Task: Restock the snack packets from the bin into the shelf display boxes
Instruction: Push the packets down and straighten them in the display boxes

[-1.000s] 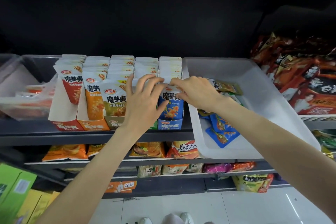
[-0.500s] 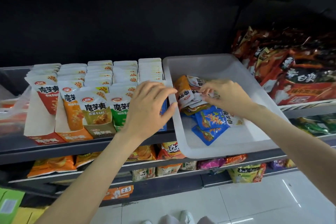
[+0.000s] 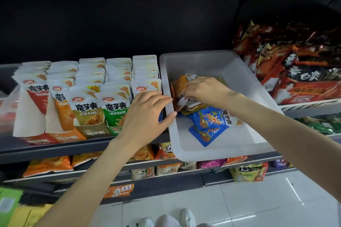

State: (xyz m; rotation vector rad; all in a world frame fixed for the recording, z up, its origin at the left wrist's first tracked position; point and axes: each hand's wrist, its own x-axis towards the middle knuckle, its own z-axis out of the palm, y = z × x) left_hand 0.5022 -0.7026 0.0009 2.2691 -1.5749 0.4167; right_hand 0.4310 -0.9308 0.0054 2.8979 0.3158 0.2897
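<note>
Dark store shelving fills the frame. At centre right, the right hand (image 3: 206,91) curls its fingers round loose snack packets (image 3: 208,121) in the white plastic bin (image 3: 221,149); the left hand (image 3: 145,118), fingers relaxed, rests against the bin wall beside the cardboard display boxes (image 3: 92,131). Glossy, slippery pouches could slide from a hasty pinch.

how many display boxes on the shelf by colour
red display box: 1
orange display box: 1
brown display box: 1
green display box: 1
blue display box, mostly hidden behind the left hand: 1
total: 5
</note>
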